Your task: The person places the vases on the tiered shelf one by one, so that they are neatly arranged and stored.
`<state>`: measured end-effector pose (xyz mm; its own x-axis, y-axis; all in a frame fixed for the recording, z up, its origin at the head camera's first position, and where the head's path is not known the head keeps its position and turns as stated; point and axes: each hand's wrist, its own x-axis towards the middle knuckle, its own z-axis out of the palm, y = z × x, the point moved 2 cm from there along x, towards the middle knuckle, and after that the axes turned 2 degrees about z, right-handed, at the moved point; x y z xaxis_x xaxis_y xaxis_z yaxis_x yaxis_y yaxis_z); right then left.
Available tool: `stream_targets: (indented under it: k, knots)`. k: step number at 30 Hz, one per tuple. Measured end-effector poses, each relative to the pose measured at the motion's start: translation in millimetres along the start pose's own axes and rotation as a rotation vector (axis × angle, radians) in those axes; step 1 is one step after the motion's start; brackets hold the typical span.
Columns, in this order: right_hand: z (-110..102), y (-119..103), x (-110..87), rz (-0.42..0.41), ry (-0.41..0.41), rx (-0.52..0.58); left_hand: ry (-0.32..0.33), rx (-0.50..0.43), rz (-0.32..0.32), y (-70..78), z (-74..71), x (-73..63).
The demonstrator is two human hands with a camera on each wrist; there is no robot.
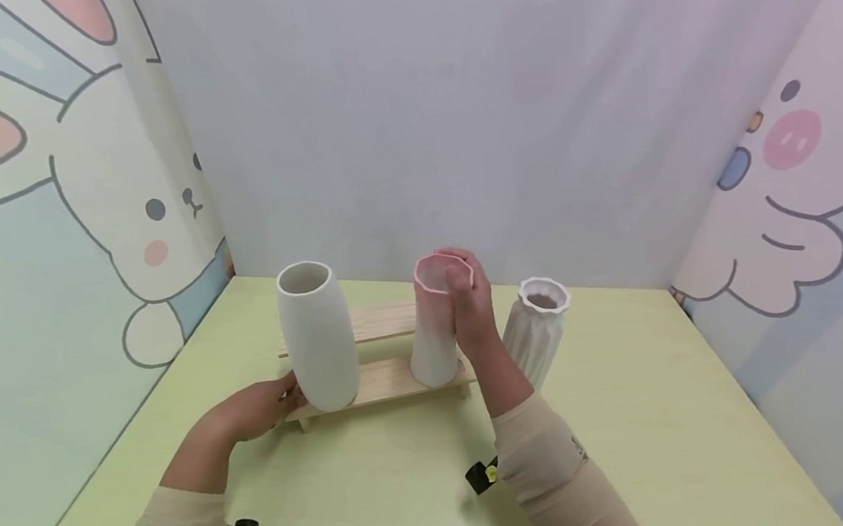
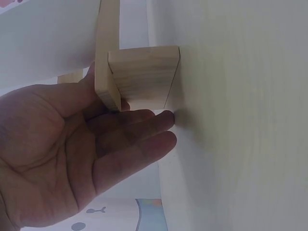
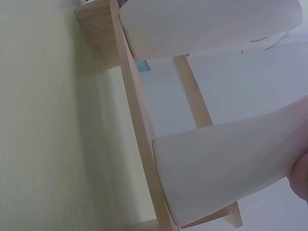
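A two-tier wooden plant stand [image 1: 387,380] bears two vases on its lower step. At its left end is my left hand [image 1: 257,407]; in the left wrist view the thumb lies over the step's board [image 2: 144,72] with the fingers below, holding that end. A tall smooth white vase [image 1: 319,339] stands upright just beside this hand. My right hand [image 1: 474,308] grips the pink-and-white vase [image 1: 435,337] near its pink, angular rim, thumb at the opening. In the right wrist view the base of this vase [image 3: 211,166] sits at the step's front edge.
A fluted white vase [image 1: 536,332] with a scalloped rim stands right of the plant stand, partly behind my right forearm. The light yellow-green table [image 1: 653,410] meets a pale curtain [image 1: 440,128] at the back. Cartoon-printed panels [image 1: 158,261] flank both sides.
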<state>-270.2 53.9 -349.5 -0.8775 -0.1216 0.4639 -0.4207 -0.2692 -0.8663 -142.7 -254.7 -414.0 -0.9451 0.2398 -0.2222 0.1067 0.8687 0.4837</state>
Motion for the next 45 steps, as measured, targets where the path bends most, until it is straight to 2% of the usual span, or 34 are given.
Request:
stream_targets:
  k: [5, 11, 17, 30, 36, 45]
  knots:
    - [1.7, 5.6, -1.7, -0.03, 0.039, -0.002, 0.009, -0.004, 0.002, -0.9, 3.0, -1.7]
    - [3.9, 5.3, -3.3, -0.045, 0.097, -0.071, 0.022, 0.009, 0.039, -1.6, 0.3, -1.8]
    - [4.7, 3.8, -4.9, -0.06, 0.162, -0.108, 0.027, 0.013, 0.041, 0.1, -1.1, -1.0]
    - [5.4, 5.6, -6.8, -0.044, 0.179, -0.126, 0.03, -0.027, 0.026, 1.3, 0.3, -0.5]
    - [4.9, 4.4, -7.5, -0.04, 0.199, -0.128, 0.033, -0.018, 0.038, 1.1, -0.6, 1.6]
    - [5.3, 4.7, -7.8, -0.017, 0.163, -0.123, 0.035, -0.024, 0.045, -0.3, 0.7, -0.2]
